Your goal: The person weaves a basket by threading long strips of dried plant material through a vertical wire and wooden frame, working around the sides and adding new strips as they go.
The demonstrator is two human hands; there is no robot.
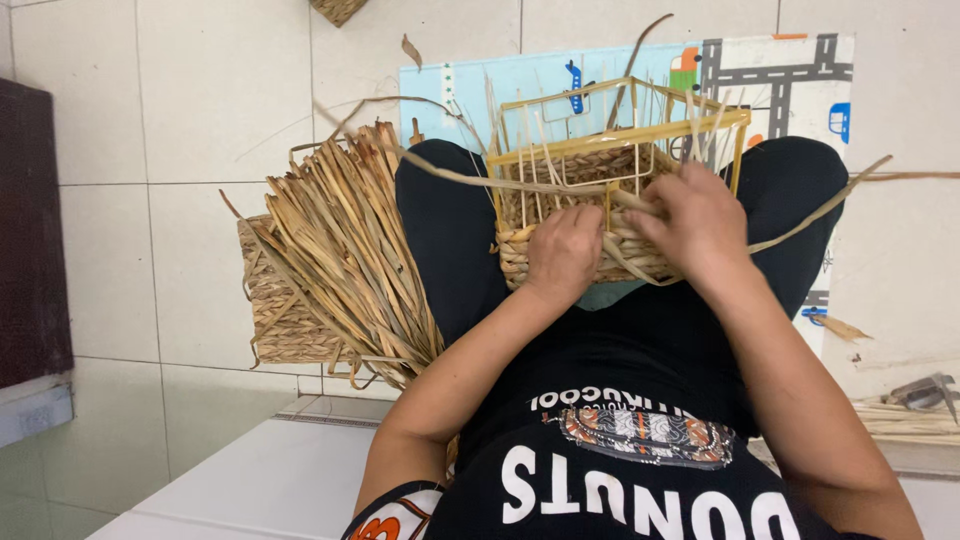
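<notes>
A half-woven straw basket [560,175] on a yellow wire frame [700,115] rests between my knees, in my lap. My left hand [563,252] presses against the basket's near woven wall, fingers curled on the braid. My right hand [692,222] grips a long dried straw strand [820,210] that runs out to the right, at the basket's top woven row. Another strand [450,172] crosses the frame toward the left. Thin upright stakes stick up from the weave.
A bundle of dried straw leaves [340,250] lies on a finished woven basket [275,300] on the tiled floor to my left. A printed play mat [790,80] lies under my legs. Scissors [925,392] and loose straw lie at right. A dark panel [30,230] stands far left.
</notes>
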